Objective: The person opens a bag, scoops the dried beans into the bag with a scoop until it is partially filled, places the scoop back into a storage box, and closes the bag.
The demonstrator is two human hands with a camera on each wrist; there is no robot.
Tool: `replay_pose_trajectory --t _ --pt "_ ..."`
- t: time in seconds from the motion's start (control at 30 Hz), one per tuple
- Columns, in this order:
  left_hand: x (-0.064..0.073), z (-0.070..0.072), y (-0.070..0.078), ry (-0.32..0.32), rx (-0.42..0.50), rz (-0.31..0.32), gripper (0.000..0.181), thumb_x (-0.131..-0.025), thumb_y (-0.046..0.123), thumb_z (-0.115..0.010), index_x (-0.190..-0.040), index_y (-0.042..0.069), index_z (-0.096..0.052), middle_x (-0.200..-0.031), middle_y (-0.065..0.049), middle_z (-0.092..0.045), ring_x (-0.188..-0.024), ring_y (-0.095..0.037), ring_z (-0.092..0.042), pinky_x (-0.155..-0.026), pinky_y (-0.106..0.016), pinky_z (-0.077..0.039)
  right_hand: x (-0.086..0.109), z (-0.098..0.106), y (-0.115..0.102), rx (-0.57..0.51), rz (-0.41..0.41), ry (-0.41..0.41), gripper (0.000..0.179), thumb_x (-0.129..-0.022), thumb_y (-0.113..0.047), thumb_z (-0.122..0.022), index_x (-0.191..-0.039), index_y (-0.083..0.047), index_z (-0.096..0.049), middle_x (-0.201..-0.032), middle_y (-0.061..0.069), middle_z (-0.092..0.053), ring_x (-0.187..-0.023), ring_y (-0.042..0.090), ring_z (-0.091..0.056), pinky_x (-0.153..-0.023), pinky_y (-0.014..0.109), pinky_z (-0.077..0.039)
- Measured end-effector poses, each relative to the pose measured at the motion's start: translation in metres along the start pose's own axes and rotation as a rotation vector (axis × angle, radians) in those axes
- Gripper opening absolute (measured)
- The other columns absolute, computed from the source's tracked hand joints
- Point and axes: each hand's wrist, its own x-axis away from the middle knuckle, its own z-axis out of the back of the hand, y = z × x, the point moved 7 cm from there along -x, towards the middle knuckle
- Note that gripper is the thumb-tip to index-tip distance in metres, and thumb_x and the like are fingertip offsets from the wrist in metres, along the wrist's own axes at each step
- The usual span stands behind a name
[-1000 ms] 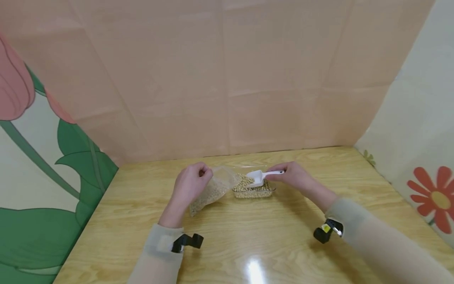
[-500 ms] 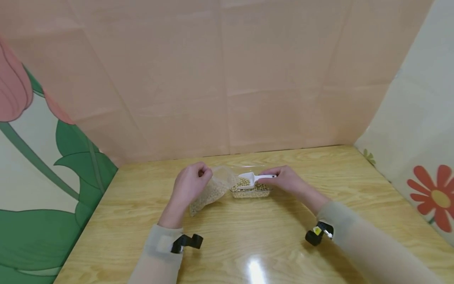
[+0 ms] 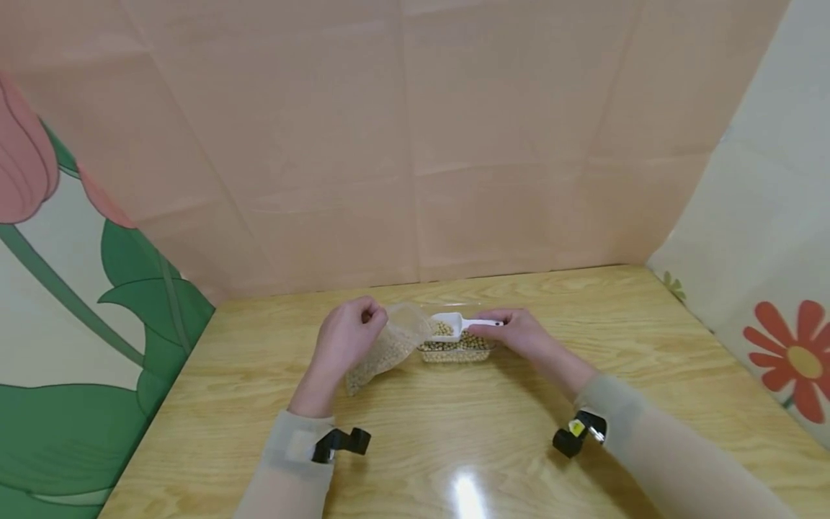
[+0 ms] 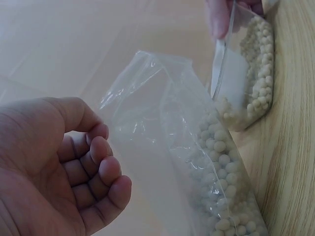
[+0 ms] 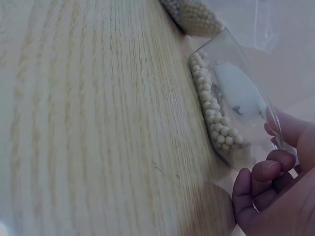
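Note:
My left hand (image 3: 346, 335) pinches the top edge of a clear plastic bag (image 4: 170, 128), whose lower part holds pale round beans (image 4: 224, 169). The bag leans, its mouth turned towards a clear rectangular container (image 5: 231, 46) just to its right. More beans (image 5: 209, 101) lie inside the container. In my right hand (image 3: 521, 334) is the handle of a white scoop (image 3: 457, 326), gripped between thumb and fingers. The scoop sits over the container, its tip beside the bag's mouth, and carries some beans. In the left wrist view, the container's wall partly covers the scoop.
Both things stand on a wood-grain table (image 3: 415, 432), towards its far side. A pinkish sheet (image 3: 415, 144) hangs behind the table. Printed flower panels (image 3: 778, 288) stand at left and right. Each wrist wears a small black camera (image 3: 344, 441).
My right hand has moved left with the scoop, which now carries beans and has come up close to the bag's mouth. The left hand and bag have barely moved.

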Motion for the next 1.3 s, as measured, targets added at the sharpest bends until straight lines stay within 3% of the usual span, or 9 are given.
replay_pose_trajectory --t 0.1,0.2,0.33,0.57,0.7,0.8,1.0,1.2,1.3 --pt "0.000 0.000 0.000 0.004 0.000 -0.004 0.025 -0.110 0.023 -0.059 -0.095 0.011 -0.075 -0.073 -0.002 -0.061 -0.060 -0.020 -0.049 -0.063 -0.039 -0.044 0.001 0.000 0.002 -0.034 0.011 0.001 0.047 -0.094 -0.039 -0.089 -0.131 -0.011 -0.081 -0.132 0.005 -0.076 -0.111 0.017 -0.066 -0.092 0.031 -0.052" --pt "-0.001 0.001 0.000 0.008 -0.001 -0.008 0.024 -0.109 0.022 -0.059 -0.095 0.011 -0.075 -0.074 -0.001 -0.062 -0.061 -0.020 -0.050 -0.063 -0.038 -0.044 0.003 0.002 0.005 -0.080 0.009 0.001 0.047 -0.095 -0.036 -0.089 -0.132 -0.008 -0.080 -0.115 0.001 -0.079 -0.096 0.012 -0.066 -0.082 0.028 -0.054" --pt "-0.001 0.001 0.000 0.009 -0.004 -0.010 0.024 -0.109 0.022 -0.060 -0.094 0.011 -0.075 -0.075 -0.001 -0.062 -0.061 -0.020 -0.051 -0.063 -0.038 -0.044 0.006 0.003 0.006 -0.123 -0.008 0.001 0.048 -0.096 -0.033 -0.088 -0.135 -0.007 -0.078 -0.092 -0.005 -0.072 -0.080 0.010 -0.059 -0.071 0.028 -0.051" --pt "-0.001 0.002 -0.001 0.007 -0.008 -0.013 0.024 -0.109 0.021 -0.060 -0.094 0.011 -0.075 -0.074 -0.002 -0.062 -0.061 -0.020 -0.050 -0.063 -0.038 -0.044 0.010 0.006 0.009 -0.165 -0.041 0.001 0.052 -0.098 -0.032 -0.086 -0.141 -0.006 -0.074 -0.097 -0.004 -0.075 -0.085 0.013 -0.062 -0.074 0.029 -0.052" --pt "-0.001 0.001 -0.002 0.001 -0.006 -0.011 0.023 -0.109 0.020 -0.060 -0.094 0.011 -0.075 -0.075 -0.002 -0.062 -0.061 -0.020 -0.050 -0.064 -0.038 -0.044 0.015 0.008 0.006 -0.193 -0.030 -0.004 0.052 -0.101 -0.030 -0.083 -0.144 -0.003 -0.071 -0.090 -0.003 -0.070 -0.085 0.015 -0.061 -0.075 0.031 -0.050" --pt "0.000 0.002 -0.002 -0.001 -0.007 -0.005 0.023 -0.109 0.021 -0.060 -0.094 0.012 -0.074 -0.075 -0.002 -0.062 -0.062 -0.020 -0.050 -0.064 -0.038 -0.044 0.019 0.012 0.005 -0.209 -0.033 0.009 0.054 -0.101 -0.031 -0.083 -0.145 -0.002 -0.070 -0.097 -0.004 -0.071 -0.089 0.016 -0.064 -0.079 0.031 -0.053" --pt "-0.001 0.002 -0.001 0.000 -0.005 -0.004 0.022 -0.109 0.021 -0.060 -0.096 0.011 -0.074 -0.077 -0.002 -0.063 -0.063 -0.020 -0.051 -0.065 -0.038 -0.045 0.023 0.025 0.000 -0.268 -0.014 0.020 0.060 -0.103 -0.032 -0.082 -0.151 0.000 -0.065 -0.135 -0.001 -0.068 -0.109 0.015 -0.069 -0.097 0.030 -0.057" --pt "-0.002 0.002 -0.001 -0.002 -0.008 -0.002 0.022 -0.109 0.021 -0.061 -0.097 0.011 -0.076 -0.079 -0.002 -0.065 -0.064 -0.021 -0.053 -0.065 -0.038 -0.045 0.028 0.035 -0.015 -0.273 0.029 0.009 0.056 -0.105 -0.029 -0.079 -0.150 0.001 -0.065 -0.160 0.016 -0.053 -0.119 0.010 -0.066 -0.098 0.026 -0.057" --pt "-0.003 0.002 -0.001 -0.002 -0.007 0.000 0.022 -0.110 0.022 -0.060 -0.097 0.012 -0.076 -0.079 -0.002 -0.065 -0.064 -0.021 -0.053 -0.066 -0.039 -0.046 0.030 0.038 -0.025 -0.272 0.050 -0.001 0.053 -0.105 -0.028 -0.079 -0.147 0.003 -0.066 -0.163 0.018 -0.050 -0.118 0.007 -0.065 -0.097 0.025 -0.057"
